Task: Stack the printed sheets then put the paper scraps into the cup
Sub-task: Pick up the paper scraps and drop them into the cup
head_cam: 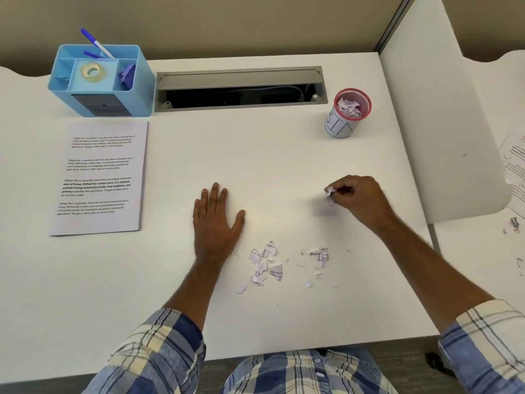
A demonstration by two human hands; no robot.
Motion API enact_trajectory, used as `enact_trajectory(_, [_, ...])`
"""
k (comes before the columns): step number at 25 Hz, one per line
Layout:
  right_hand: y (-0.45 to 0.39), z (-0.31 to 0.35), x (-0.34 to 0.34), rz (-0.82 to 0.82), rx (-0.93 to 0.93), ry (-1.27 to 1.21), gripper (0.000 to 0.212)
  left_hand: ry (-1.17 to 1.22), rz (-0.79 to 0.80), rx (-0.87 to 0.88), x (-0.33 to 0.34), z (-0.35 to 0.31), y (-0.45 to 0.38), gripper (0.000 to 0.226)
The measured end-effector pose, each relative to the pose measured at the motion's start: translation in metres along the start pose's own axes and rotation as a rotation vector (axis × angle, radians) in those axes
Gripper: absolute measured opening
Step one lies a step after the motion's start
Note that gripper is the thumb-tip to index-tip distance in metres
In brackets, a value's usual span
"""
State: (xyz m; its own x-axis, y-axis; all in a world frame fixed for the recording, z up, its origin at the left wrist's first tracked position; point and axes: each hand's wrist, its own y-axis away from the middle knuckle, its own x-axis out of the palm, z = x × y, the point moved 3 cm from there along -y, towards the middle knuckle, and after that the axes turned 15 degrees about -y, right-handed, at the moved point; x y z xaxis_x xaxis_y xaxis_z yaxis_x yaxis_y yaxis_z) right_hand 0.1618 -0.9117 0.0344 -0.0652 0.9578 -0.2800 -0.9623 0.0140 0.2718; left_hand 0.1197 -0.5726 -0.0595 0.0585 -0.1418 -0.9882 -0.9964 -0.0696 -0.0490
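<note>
The plaid sleeves [159, 345] sit closest to the lens, and both arms reach out from them over the white surface [284, 155]. Taking the cup [348, 113] as the landmark: the pile of paper scraps [267, 264] lies well short of it, toward the person and slightly to the left, with a smaller scatter just to the pile's right. The right hand [360, 196] hangs between that pile and the cup, fingers curled and pinching a few torn bits [330, 193] at the fingertips, probably on its way to drop them in. The cup already holds crumpled scraps, so this stage looks partly done. The left hand [217, 216] rests flat, fingers spread and straight, left of the pile, likely for bracing. Far left of the cup lie the printed sheets [102, 177], squared into one neat stack, below a blue desk organizer [99, 81].
</note>
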Motion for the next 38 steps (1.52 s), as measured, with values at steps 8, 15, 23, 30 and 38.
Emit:
enact_trajectory(8, [-0.125,0.060,-0.071,-0.193,-0.172,0.099,0.013,-0.012,-0.024,0.005,0.001,0.000,-0.001,0.070])
enact_trajectory(15, [-0.179,0.076,-0.089,-0.229,-0.235,0.319,0.030,-0.025,-0.022,-0.009,0.001,-0.001,-0.001,0.070])
enact_trajectory(23, [-0.152,0.063,-0.088,-0.349,-0.270,0.156,0.019,-0.028,-0.017,-0.006,0.003,-0.001,-0.001,0.070])
enact_trajectory(30, [-0.061,-0.003,-0.056,-0.222,-0.141,0.115,0.017,-0.004,0.007,0.003,-0.002,-0.002,-0.002,0.069])
enact_trajectory(38, [0.050,-0.089,-0.027,-0.076,-0.019,0.276,0.037,0.142,0.167,0.010,-0.008,0.014,-0.006,0.068])
